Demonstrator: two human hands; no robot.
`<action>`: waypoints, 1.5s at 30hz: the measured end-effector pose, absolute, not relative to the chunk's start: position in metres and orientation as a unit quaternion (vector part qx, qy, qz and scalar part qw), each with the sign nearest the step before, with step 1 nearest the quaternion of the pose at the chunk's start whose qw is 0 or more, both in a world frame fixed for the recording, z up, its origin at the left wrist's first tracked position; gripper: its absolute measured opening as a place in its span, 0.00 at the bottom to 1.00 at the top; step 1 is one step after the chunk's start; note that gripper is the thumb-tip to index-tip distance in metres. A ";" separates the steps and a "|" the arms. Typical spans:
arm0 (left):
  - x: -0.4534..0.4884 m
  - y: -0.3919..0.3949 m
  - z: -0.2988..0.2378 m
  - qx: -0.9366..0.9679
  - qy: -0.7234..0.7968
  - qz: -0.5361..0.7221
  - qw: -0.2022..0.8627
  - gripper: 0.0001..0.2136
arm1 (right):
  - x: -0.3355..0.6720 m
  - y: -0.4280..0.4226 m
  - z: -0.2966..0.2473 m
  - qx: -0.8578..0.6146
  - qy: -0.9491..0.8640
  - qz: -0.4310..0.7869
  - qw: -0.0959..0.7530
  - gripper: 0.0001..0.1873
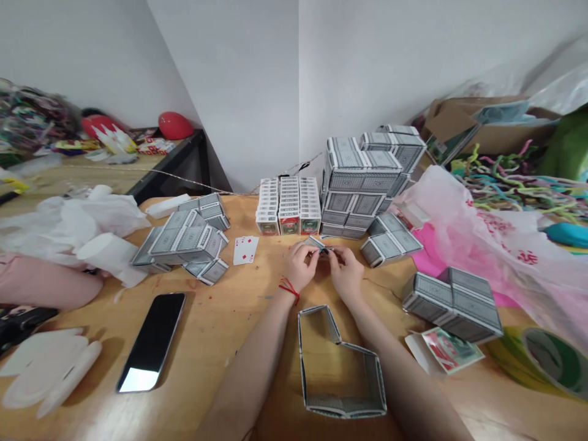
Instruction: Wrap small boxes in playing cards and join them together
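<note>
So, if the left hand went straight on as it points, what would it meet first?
The left hand would first meet the small folded cards it holds with the right hand; beyond them, probably the grey card stack, depth is unclear.

Two hands, left hand (299,265) and right hand (346,274), pinch a folded playing card (323,247) together over a wooden table (229,318), between card blocks (362,184), a phone (152,340) and a card-walled frame (337,364).

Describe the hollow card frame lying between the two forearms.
The card frame is a closed loop of grey-backed playing cards standing on edge, joined end to end into an angular, boot-like outline. It is hollow, so the wooden table shows through. The right forearm runs close along its right side; contact unclear.
</note>
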State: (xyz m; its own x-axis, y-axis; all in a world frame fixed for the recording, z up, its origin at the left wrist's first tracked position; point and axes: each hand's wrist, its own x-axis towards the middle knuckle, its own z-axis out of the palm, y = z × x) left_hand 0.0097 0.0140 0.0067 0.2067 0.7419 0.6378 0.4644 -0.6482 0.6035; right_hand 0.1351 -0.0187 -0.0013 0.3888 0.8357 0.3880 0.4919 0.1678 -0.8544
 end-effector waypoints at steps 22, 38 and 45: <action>0.009 0.014 -0.002 0.704 0.463 0.502 0.197 0.11 | 0.133 -0.014 -0.007 -0.581 -0.517 0.265 0.570 0.13; 0.011 0.021 -0.003 0.548 0.472 0.521 0.453 0.06 | 0.139 -0.012 -0.006 -0.473 -0.399 0.460 0.637 0.20; 0.005 0.026 -0.007 0.512 0.461 0.544 0.479 0.06 | 0.131 -0.017 -0.005 -0.472 -0.481 0.476 0.564 0.29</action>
